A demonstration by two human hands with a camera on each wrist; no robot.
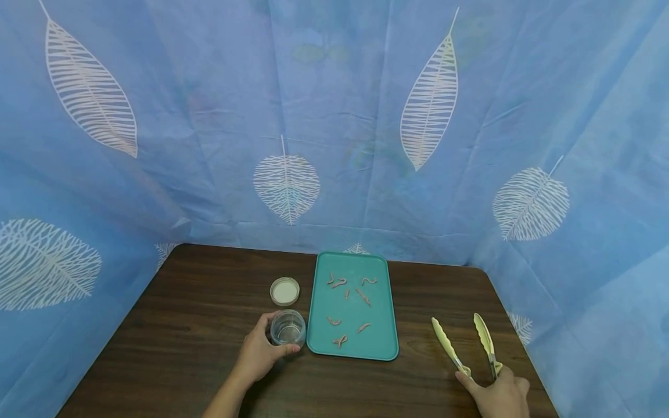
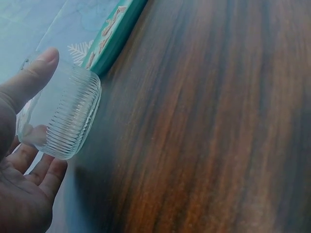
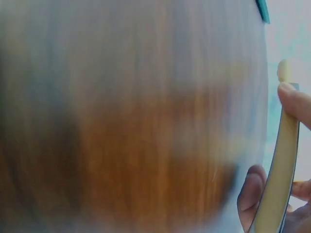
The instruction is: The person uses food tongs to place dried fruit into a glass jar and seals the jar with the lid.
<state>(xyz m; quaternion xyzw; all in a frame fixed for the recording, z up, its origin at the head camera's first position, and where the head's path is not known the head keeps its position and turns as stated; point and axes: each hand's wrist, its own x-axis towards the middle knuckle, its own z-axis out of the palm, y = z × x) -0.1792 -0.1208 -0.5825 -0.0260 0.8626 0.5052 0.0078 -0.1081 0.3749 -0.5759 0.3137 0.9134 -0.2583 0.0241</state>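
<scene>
My left hand grips a clear jar just left of the tray, thumb on one side and fingers on the other. Ribbed walls show on the jar in the left wrist view. My right hand holds a pair of tongs with pale yellow tips, their arms spread apart and pointing away from me. Along the palm runs a yellow tongs handle in the right wrist view. Several pinkish, worm-like pieces lie scattered on the teal tray.
Behind the jar, a round lid with a pale centre lies on the dark wooden table. A blue curtain with white leaf prints hangs around the table's back and sides.
</scene>
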